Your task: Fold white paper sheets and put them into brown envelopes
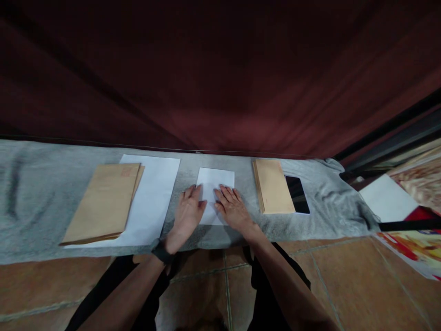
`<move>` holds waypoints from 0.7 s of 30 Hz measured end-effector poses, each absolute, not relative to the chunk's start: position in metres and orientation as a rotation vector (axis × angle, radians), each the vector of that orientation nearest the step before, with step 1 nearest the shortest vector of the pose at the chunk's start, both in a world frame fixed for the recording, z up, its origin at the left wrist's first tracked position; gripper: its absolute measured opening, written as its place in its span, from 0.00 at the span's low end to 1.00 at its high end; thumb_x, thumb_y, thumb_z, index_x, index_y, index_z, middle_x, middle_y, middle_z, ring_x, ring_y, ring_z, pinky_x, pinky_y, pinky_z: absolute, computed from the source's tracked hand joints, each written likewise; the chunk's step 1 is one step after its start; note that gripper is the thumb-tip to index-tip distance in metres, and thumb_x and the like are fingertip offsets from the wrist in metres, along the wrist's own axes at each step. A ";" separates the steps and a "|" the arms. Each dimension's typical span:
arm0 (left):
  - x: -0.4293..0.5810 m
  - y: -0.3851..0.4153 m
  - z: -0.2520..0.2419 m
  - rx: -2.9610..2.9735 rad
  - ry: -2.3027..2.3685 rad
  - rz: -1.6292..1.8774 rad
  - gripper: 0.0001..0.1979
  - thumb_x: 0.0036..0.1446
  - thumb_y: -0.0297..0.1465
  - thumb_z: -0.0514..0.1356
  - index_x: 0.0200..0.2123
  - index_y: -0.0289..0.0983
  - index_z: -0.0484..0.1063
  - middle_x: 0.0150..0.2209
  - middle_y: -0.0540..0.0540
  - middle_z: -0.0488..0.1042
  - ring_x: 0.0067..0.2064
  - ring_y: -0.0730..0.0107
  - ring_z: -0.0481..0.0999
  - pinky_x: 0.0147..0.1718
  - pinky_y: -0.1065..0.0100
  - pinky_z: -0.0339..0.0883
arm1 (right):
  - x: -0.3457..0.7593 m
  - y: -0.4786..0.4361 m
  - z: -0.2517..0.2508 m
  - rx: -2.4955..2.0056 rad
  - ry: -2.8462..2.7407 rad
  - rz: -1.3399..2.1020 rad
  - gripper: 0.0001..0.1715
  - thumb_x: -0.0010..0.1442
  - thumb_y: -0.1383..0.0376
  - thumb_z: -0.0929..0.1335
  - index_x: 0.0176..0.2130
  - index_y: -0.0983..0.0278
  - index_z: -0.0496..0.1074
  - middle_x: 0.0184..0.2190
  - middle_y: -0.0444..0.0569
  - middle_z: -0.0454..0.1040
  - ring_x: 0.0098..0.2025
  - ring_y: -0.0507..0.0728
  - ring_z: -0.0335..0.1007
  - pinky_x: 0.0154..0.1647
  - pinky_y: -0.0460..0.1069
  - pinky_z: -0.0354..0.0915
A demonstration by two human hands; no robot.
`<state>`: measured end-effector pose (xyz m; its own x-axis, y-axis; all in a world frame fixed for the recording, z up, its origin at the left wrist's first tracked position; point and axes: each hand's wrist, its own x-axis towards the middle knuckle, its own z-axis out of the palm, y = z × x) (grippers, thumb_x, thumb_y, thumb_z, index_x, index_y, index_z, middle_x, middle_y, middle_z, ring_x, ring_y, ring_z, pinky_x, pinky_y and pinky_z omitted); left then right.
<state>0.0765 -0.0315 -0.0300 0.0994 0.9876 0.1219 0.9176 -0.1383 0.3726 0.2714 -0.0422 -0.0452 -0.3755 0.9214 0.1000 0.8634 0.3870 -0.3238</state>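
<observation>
A small white sheet of paper (216, 181) lies on a grey cloth (37, 202) in the middle. My left hand (188, 211) rests flat on its left edge, fingers stretched out. My right hand (233, 208) lies flat on its right part, fingers spread. Neither hand grips anything. A dark band sits on my left wrist.
A stack of brown envelopes (101, 204) lies on larger white paper (155, 193) at the left. Another brown envelope stack (274, 186) and a black phone (296, 194) lie at the right. A dark red curtain (220, 78) hangs behind. Tiled floor (344, 276) is below.
</observation>
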 end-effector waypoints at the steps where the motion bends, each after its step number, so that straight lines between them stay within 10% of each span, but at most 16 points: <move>1: 0.076 -0.032 -0.031 2.153 1.918 0.525 0.28 0.62 0.29 0.59 0.66 0.33 0.66 0.63 0.33 0.70 0.65 0.48 0.70 0.65 0.51 0.63 | 0.272 -0.041 -0.044 -1.573 -2.383 0.325 0.29 0.76 0.57 0.60 0.71 0.61 0.62 0.74 0.51 0.57 0.75 0.61 0.52 0.76 0.61 0.49; 12: 0.058 -0.019 -0.037 1.693 1.679 0.647 0.43 0.53 0.23 0.61 0.72 0.36 0.57 0.45 0.43 0.80 0.37 0.64 0.80 0.41 0.63 0.76 | 0.274 -0.035 -0.032 -1.570 -2.322 0.399 0.23 0.75 0.63 0.60 0.64 0.62 0.72 0.66 0.51 0.71 0.67 0.58 0.67 0.71 0.56 0.61; 21: 0.044 -0.017 -0.041 1.708 1.472 0.571 0.41 0.52 0.24 0.60 0.71 0.35 0.60 0.36 0.49 0.80 0.33 0.67 0.79 0.38 0.65 0.76 | 0.274 -0.032 -0.042 -1.581 -2.386 0.329 0.29 0.75 0.60 0.61 0.71 0.62 0.62 0.74 0.51 0.56 0.75 0.59 0.52 0.77 0.58 0.50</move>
